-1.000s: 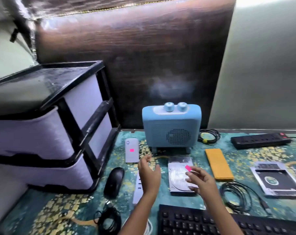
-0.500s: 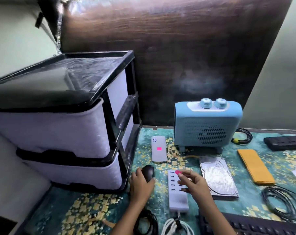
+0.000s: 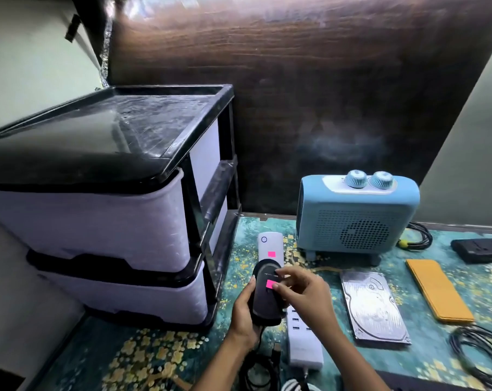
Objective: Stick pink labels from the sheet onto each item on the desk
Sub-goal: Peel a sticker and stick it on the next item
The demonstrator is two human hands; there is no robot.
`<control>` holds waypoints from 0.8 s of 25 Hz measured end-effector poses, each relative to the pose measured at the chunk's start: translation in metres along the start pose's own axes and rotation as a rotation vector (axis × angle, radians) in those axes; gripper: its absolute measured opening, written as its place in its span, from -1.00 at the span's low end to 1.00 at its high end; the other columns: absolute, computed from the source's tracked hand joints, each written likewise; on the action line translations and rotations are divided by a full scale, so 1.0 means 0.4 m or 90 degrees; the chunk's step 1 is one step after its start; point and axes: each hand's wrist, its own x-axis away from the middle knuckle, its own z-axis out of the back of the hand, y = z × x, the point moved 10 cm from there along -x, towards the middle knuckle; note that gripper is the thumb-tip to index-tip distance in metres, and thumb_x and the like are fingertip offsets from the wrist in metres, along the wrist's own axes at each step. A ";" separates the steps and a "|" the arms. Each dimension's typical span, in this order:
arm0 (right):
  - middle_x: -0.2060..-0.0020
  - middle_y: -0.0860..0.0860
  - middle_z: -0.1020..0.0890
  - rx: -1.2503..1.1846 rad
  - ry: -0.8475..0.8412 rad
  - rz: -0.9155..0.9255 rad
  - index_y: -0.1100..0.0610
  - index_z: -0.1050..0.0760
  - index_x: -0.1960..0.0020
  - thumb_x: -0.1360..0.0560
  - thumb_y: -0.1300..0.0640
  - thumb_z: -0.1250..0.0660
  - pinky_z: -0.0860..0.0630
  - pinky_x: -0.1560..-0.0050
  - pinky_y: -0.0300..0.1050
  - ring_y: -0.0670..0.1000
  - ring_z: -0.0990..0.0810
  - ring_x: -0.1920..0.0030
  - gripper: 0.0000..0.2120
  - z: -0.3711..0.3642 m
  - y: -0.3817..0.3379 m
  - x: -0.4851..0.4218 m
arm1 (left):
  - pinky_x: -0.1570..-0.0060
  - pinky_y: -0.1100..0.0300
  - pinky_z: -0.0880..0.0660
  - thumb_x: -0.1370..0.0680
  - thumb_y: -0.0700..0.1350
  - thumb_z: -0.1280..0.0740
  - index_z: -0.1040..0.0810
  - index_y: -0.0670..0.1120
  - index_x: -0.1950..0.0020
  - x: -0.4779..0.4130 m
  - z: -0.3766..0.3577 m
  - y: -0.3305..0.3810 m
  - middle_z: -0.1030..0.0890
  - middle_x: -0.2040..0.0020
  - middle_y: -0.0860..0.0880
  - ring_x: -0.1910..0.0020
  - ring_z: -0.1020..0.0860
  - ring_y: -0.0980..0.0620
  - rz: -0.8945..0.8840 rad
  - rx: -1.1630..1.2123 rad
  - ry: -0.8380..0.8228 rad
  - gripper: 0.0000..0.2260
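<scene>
- Risk: pink label [image 3: 270, 284] setting creased or only half stuck on the curved back of the mouse [image 3: 264, 300], if released before a firm rub-down.
- Risk: mouse twisting or slipping under pressing force, being held in one palm only.
- Left grip [image 3: 243, 313]: clasped round the mouse from 9 o'clock, apparently lifted clear of the worktop [image 3: 182, 359], nose toward 12 o'clock.
- Right grip [image 3: 305, 292]: reaching in from 3 o'clock, fingertips pinching the label's right edge against the mouse back.
- White device [image 3: 270, 242] just beyond at 12 o'clock, already labelled.
</scene>
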 end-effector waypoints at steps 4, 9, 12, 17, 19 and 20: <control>0.51 -0.05 -0.60 0.025 0.013 0.013 0.16 -0.60 0.28 -0.29 0.28 -0.49 -0.50 0.52 -0.26 -0.18 -0.51 0.53 -0.91 0.016 -0.012 -0.008 | 0.49 0.21 -0.53 -0.60 0.03 0.01 -0.58 -0.17 0.09 -0.004 -0.005 -0.002 -0.67 0.38 -0.12 0.46 -0.62 -0.04 -0.019 0.009 -0.008 -0.57; 0.45 0.02 -0.60 0.059 0.055 -0.013 0.09 -0.54 0.34 -0.25 0.24 -0.49 -0.60 0.40 0.00 -0.05 -0.54 0.45 -0.86 0.023 -0.006 -0.010 | 0.46 0.16 -0.54 -0.60 0.02 0.01 -0.59 -0.17 0.08 -0.005 -0.005 -0.007 -0.69 0.34 -0.11 0.44 -0.64 -0.02 -0.030 0.003 0.003 -0.57; 0.35 0.04 -0.58 0.050 0.073 -0.009 0.10 -0.50 0.24 -0.23 0.17 -0.53 -0.49 0.45 -0.31 -0.03 -0.49 0.41 -0.77 0.038 -0.014 -0.007 | 0.46 0.13 -0.55 -0.59 0.02 -0.01 -0.61 -0.20 0.09 -0.001 -0.001 0.006 -0.68 0.33 -0.16 0.45 -0.62 -0.08 -0.054 0.006 0.011 -0.56; 0.19 -0.05 -0.61 0.014 -0.016 -0.074 0.01 -0.51 -0.02 -0.24 0.10 -0.54 -0.46 0.32 -0.31 -0.11 -0.57 0.19 -0.61 -0.014 -0.001 -0.007 | 0.52 0.18 -0.49 -0.58 0.00 -0.01 -0.62 -0.21 0.15 0.009 0.002 0.018 -0.66 0.36 -0.16 0.51 -0.58 -0.08 -0.063 -0.010 0.017 -0.54; 0.27 -0.04 -0.67 -0.017 -0.033 -0.085 0.02 -0.61 0.12 -0.23 0.16 -0.55 -0.49 0.31 -0.28 -0.09 -0.61 0.24 -0.75 -0.027 0.005 -0.013 | 0.54 0.21 -0.48 -0.58 0.00 0.00 -0.60 -0.23 0.10 0.011 0.005 0.016 -0.65 0.37 -0.17 0.54 -0.56 -0.09 -0.063 -0.021 0.015 -0.55; 0.32 -0.04 -0.68 -0.062 -0.046 -0.094 0.01 -0.64 0.19 -0.22 0.21 -0.55 -0.50 0.32 -0.25 -0.07 -0.61 0.29 -0.79 -0.032 0.010 -0.016 | 0.54 0.22 -0.48 -0.57 0.00 -0.01 -0.58 -0.25 0.05 0.012 0.008 0.016 -0.65 0.37 -0.18 0.54 -0.55 -0.11 -0.063 -0.024 0.013 -0.56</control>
